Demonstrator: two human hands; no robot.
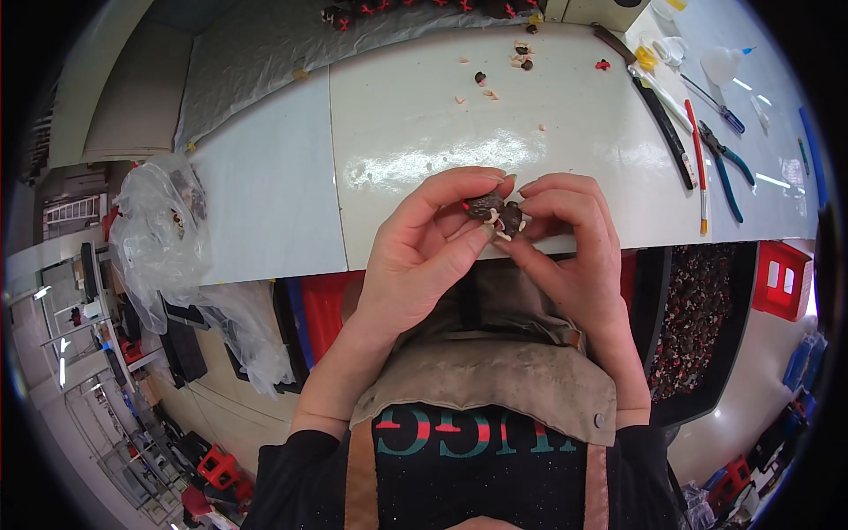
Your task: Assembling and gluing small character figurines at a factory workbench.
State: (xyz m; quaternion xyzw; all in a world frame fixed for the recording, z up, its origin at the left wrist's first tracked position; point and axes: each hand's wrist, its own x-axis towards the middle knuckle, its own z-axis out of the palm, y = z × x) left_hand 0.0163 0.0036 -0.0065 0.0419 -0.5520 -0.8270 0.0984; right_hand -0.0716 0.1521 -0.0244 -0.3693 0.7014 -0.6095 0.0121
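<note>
Close to the table's front edge, both of my hands meet over small dark brown figurine pieces. My left hand (422, 252) pinches a rounded, ridged brown piece (481, 208) with a red spot on its left side. Between the thumb and fingers of my right hand (579, 230) is a second brown piece (511, 216) with cream-coloured nubs at its lower end. The two pieces are side by side and seem to touch; whether they are joined I cannot tell. Fingertips hide parts of both.
Loose brown and cream bits (480, 79) lie farther back on the white table (406, 115). At the right are blue-handled pliers (725, 168), a red brush (696, 150), a black-handled tool (662, 128) and a screwdriver (714, 102). A black bin (729, 353) of small pieces stands below.
</note>
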